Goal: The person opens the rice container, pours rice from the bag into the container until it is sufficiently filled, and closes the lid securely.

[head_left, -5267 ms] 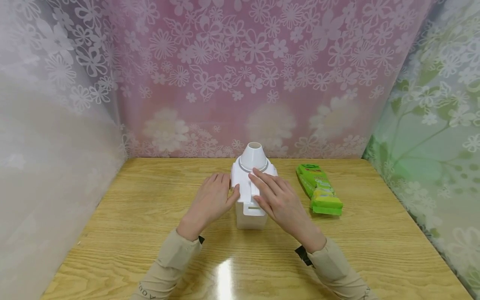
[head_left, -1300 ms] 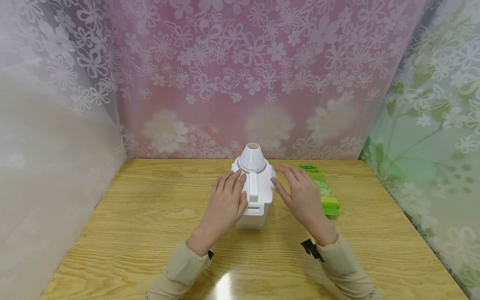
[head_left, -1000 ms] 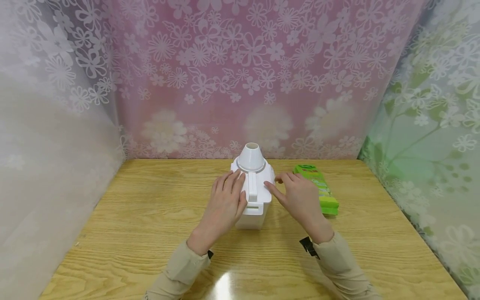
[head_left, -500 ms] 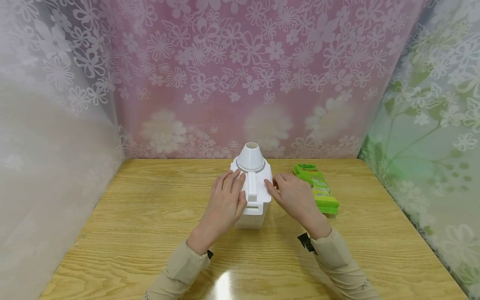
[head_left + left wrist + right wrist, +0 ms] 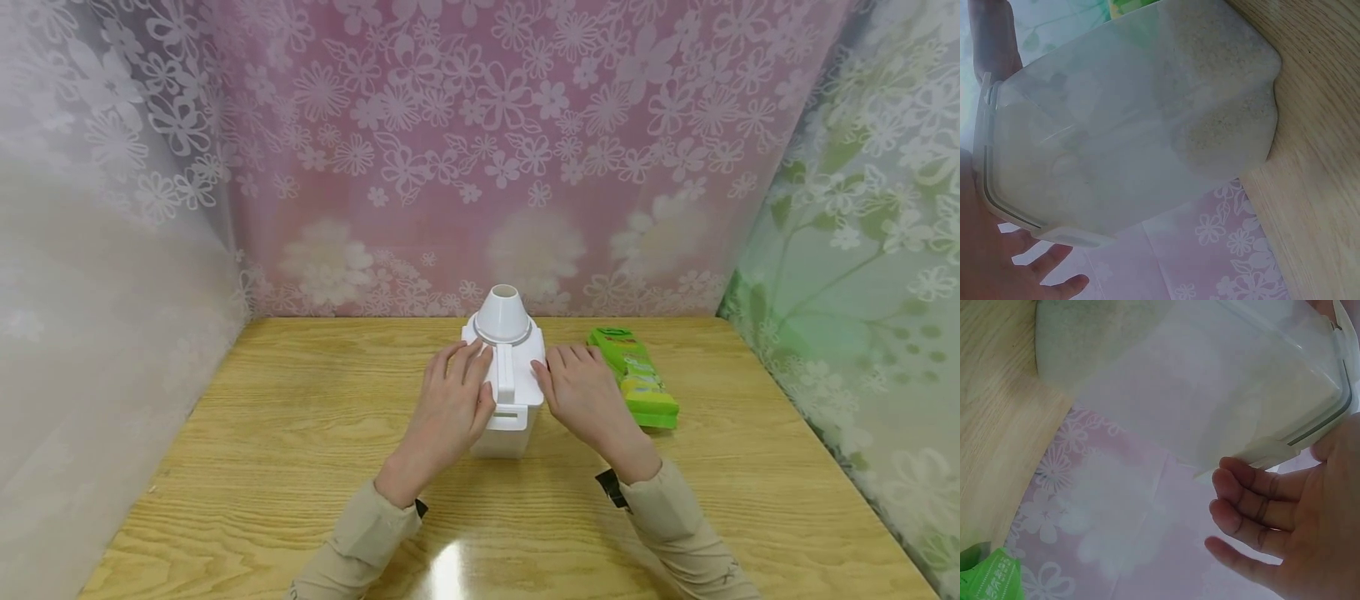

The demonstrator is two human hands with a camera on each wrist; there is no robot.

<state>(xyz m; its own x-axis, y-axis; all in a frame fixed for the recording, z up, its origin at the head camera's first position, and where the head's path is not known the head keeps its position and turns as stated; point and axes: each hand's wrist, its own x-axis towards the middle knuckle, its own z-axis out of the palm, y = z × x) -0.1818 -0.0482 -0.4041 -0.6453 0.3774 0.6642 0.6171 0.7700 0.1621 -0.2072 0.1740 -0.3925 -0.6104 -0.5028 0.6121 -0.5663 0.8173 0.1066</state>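
Note:
A tall clear storage container stands upright on the table, with a white lid (image 5: 529, 388) and a cone-shaped white spout (image 5: 503, 317) at its far end. Pale grains like rice (image 5: 1216, 65) fill its lower part in the left wrist view. My left hand (image 5: 448, 402) rests on the left of the lid, fingers spread forward beside the raised white strip (image 5: 506, 375). At the right edge, my right hand (image 5: 587, 398) has its thumb on the lid and curled fingers at the side latch (image 5: 1267, 452). A front tab with a slot (image 5: 507, 418) hangs below the lid.
A green and yellow packet (image 5: 637, 379) lies on the wooden table (image 5: 300, 450), just right of my right hand. Behind the table's far edge hangs a pink flowered curtain (image 5: 480, 167), with patterned sheets at both sides.
My left hand has come from the container's left side onto the lid. From over the lid my right hand has gone to the right edge, its fingers curling in at the side latch.

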